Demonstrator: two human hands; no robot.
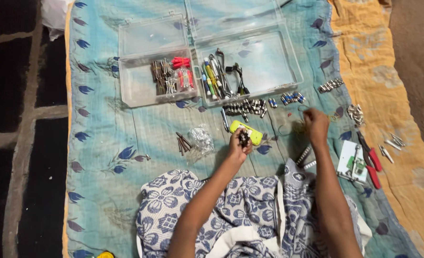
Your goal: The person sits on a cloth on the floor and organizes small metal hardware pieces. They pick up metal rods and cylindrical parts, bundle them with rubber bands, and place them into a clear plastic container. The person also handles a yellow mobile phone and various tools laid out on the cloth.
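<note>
Left hand (239, 145) grips dark metal bits (244, 138).

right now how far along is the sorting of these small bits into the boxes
Partly done: the small box and big box each hold some tools. In hand: the left hand grips a bundle of dark bits; the right hand reaches toward loose pieces. Left: metal bits, nails and pliers lie on the cloth.

We see two open boxes (160, 71) side by side at the far end of the cloth (102, 143), with bits inside. Before them lies a row of bits (244, 107); pliers (369, 160) lie far right.
</note>
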